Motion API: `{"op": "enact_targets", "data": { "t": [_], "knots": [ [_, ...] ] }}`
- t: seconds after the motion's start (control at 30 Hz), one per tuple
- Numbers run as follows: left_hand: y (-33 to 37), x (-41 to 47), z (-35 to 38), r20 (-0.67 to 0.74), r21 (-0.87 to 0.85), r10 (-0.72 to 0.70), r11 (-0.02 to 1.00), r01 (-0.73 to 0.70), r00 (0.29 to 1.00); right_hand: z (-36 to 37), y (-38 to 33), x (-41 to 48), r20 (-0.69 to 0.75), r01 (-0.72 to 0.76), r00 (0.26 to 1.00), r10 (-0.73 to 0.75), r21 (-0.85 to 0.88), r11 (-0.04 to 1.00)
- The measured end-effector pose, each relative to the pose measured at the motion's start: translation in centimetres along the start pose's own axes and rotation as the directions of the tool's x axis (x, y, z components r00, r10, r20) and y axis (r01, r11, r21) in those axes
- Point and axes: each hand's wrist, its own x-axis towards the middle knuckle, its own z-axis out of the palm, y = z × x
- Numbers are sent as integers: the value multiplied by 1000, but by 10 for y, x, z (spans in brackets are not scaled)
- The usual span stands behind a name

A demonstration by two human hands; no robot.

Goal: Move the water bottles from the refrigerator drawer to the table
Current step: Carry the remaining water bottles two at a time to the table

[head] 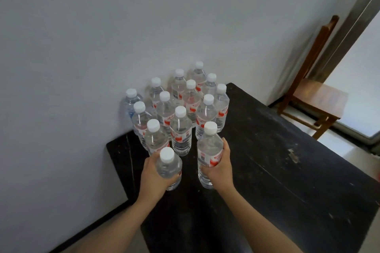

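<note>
Two clear plastic water bottles are being held upright over the black table, one in each hand, at lower centre of the frame. The left hand is wrapping its fingers around the left bottle at mid-body; the right hand is grasping the right bottle across its label, thumb at the near side and fingers curling round the far side. Both bottles are carrying white screw caps, and their long axes are running near vertical, caps pointing up toward the camera; whether their bases are touching the tabletop cannot be told. The labels are showing red and white panels with small print too blurred to read.

Just beyond the hands, a cluster of standing bottles of the same ribbed cylindrical form is occupying the table's far corner against the white wall, at centre frame. One bottle at the cluster's left edge is bearing a blue label instead. The tabletop is appearing dark, matte and scuffed with pale marks. A brown wooden chair is standing at the right of the frame, well apart from the bottles.
</note>
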Motion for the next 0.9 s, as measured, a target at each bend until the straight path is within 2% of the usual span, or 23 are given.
{"op": "enact_targets", "data": {
  "t": [0.5,0.73,0.9],
  "knots": [
    [-19,25,1,83,17,-27,1000,26,996,42,26,39,-46,19,999,-20,-16,1000],
    [-6,17,0,75,-3,33,999,-33,997,23,24,22,31,-76,996,85,-227,971],
    [-12,1,-12,22,9,24,1000,-24,999,1,34,-21,38,-50,997,66,-339,940]
  ]
}}
